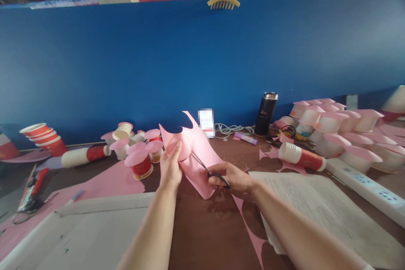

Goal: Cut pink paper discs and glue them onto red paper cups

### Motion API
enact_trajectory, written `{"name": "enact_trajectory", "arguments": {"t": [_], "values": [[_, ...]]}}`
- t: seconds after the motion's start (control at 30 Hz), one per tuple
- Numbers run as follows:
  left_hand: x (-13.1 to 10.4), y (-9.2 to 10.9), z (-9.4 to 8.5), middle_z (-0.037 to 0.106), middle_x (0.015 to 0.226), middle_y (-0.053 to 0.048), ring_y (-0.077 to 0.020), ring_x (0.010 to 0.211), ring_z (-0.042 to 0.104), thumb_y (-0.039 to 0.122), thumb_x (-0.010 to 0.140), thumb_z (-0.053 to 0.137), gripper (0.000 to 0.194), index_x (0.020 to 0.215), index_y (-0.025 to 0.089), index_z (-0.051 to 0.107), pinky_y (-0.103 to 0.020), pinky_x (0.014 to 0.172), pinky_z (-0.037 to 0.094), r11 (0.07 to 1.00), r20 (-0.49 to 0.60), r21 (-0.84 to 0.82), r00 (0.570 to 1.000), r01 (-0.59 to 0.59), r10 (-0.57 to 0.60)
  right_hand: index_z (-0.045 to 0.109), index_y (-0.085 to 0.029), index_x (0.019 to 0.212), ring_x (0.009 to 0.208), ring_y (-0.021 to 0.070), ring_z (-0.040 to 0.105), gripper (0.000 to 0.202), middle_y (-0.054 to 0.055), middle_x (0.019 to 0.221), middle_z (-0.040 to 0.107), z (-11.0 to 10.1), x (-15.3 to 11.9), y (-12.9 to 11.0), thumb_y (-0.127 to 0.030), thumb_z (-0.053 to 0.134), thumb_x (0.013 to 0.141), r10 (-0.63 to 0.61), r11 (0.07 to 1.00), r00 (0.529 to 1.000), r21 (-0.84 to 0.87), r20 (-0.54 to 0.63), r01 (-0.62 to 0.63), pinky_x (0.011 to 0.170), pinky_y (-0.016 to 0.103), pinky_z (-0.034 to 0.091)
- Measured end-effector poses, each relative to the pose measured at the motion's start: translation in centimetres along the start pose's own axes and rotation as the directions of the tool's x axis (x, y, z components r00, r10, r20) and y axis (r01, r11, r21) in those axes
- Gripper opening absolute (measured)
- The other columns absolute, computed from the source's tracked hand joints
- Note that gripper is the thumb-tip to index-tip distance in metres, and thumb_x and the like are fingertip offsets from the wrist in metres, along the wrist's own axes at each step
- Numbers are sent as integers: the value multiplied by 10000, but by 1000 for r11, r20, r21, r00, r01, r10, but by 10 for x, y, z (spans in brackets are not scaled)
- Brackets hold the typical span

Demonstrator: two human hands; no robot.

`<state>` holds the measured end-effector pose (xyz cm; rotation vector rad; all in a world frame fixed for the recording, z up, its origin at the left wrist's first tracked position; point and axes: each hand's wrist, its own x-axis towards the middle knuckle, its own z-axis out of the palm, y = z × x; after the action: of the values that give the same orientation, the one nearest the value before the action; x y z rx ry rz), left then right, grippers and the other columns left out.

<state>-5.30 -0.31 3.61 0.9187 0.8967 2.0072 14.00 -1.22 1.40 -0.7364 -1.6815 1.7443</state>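
Note:
My left hand [171, 168] is closed on a curved sheet of pink paper [207, 152], its thumb pressing on a round pink area ringed by a thin yellowish edge. I cannot tell whether that ring is a cup's rim. Pointed cut strips stick up from the sheet's top. In my right hand [234, 177] are black-handled scissors [200, 161], fingers wrapped round the handles. Their blades reach left to the paper beside the ringed circle. Left of my left hand stand paper cups [142, 168] topped with pink paper discs.
Stacked red-and-white cups [52, 140] and a box cutter [33, 187] lie left. Right are a black thermos [266, 114], a fallen cup stack [302, 157], many pink-topped cups [335, 122], a power strip [370, 187] and printed papers [303, 211]. A blue partition [158, 59] stands behind.

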Motion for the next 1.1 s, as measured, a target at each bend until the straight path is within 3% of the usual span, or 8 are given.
{"name": "enact_trajectory", "arguments": {"t": [0.17,0.37,0.57,0.9,1.1], "values": [[2,-6,-3,734,925,-78,-227,938,669,384,692,752,339,925,140,721,-325,902,481,999,-14,39,1000,-6,6,730,-125,894,610,97,489,432,0,686,610,1,0,0,-477,795,652,-20,1000,1000,13,-19,20,541,224,370],[-3,0,3,738,902,-92,-220,872,685,372,678,771,358,927,119,720,-314,856,498,998,55,13,997,61,-62,690,-147,1108,649,121,535,547,26,741,623,1,0,5,-477,776,680,28,998,998,56,-56,-25,478,201,372],[-4,-2,7,732,815,-90,-233,784,695,424,645,786,439,936,106,703,-334,759,532,991,62,-1,989,135,-135,660,-152,1182,660,121,557,545,50,770,654,-2,3,5,-429,759,724,-46,995,995,85,-85,54,505,208,361],[-7,-6,3,726,789,-92,-213,674,674,450,699,741,428,958,110,706,-286,604,513,969,169,169,963,181,-209,647,-158,1203,688,125,575,507,52,784,658,-13,4,-1,-433,709,782,-120,992,988,28,-93,123,613,245,407],[-6,0,-3,728,835,-108,-239,743,680,456,701,736,445,965,99,711,-287,624,520,933,198,325,954,155,-227,658,-144,1184,678,117,567,481,47,777,649,-11,1,-7,-422,700,794,-167,985,981,22,-102,170,650,259,438]]}}
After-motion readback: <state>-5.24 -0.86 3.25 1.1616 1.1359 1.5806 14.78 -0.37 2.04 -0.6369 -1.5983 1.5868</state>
